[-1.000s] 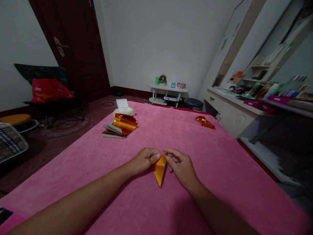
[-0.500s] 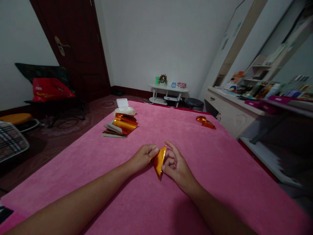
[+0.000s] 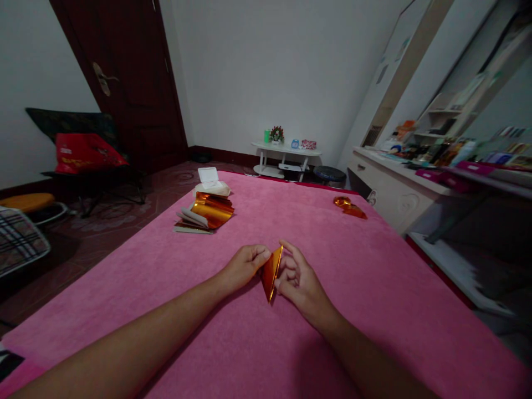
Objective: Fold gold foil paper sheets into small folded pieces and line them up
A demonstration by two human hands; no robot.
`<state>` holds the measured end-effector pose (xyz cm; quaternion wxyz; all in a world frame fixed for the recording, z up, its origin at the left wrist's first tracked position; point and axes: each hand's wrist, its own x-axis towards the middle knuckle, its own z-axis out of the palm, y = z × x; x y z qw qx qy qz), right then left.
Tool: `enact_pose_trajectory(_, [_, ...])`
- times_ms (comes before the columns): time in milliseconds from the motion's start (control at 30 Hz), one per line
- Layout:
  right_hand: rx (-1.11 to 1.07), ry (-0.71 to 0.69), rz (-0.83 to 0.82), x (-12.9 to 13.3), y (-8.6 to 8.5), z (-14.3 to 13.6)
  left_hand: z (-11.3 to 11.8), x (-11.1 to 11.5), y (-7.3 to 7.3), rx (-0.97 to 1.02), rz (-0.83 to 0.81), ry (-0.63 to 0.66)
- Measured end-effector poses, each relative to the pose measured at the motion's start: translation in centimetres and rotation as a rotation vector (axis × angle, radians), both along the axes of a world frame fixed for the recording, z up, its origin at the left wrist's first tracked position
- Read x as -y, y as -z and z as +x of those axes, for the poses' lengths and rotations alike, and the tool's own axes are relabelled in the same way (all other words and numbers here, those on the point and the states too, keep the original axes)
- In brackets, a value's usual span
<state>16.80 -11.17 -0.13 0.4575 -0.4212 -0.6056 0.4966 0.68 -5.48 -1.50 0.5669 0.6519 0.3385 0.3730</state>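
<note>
My left hand (image 3: 248, 262) pinches the left corner of a folded, shiny gold foil paper (image 3: 271, 271) between thumb and fingers. The paper has a pointed, triangular shape and is held up just above the pink cloth. My right hand (image 3: 300, 280) is at its right edge, index fingertip by the top corner and thumb by the lower edge, the other fingers curled behind. A stack of gold foil sheets (image 3: 214, 209) with grey backs lies farther off to the left. Folded gold foil pieces (image 3: 349, 208) lie at the far right.
A pink cloth (image 3: 174, 343) covers the surface before me. A wipes pack (image 3: 213, 188) with its white lid raised stands behind the foil stack. Beyond are a small white table (image 3: 286, 148) and a round dark stool (image 3: 330, 174). A cluttered dresser (image 3: 394, 172) stands right.
The gold foil paper has tilted slightly, and its face looks darker orange. Its lower tip has shifted a little up and left. Both hands stay nearly in place.
</note>
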Motion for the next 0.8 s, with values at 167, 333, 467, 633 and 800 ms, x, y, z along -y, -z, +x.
enact_pose_trajectory(167, [0.009, 0.079, -0.016, -0.6, 0.6, 0.0, -0.1, 0.3, 0.0, -0.034, 0.021, 0.033])
enact_pose_trajectory(333, [0.106, 0.158, 0.05, -1.1, 0.7, 0.7, -0.2, 0.4, 0.1, -0.161, 0.047, 0.114])
enact_pose_trajectory(467, [0.282, 0.337, 0.118, -1.4, 0.7, 1.2, -0.2, 0.9, -0.8, -0.149, 0.112, 0.07])
enact_pose_trajectory(633, [0.32, 0.516, 0.102, -1.7, 0.5, 2.0, 0.2, 1.9, -2.3, -0.078, 0.197, 0.022])
enact_pose_trajectory(800, [0.44, 0.522, 0.149, -1.8, 0.9, 2.3, 0.4, 1.8, -2.2, -0.225, 0.254, -0.095])
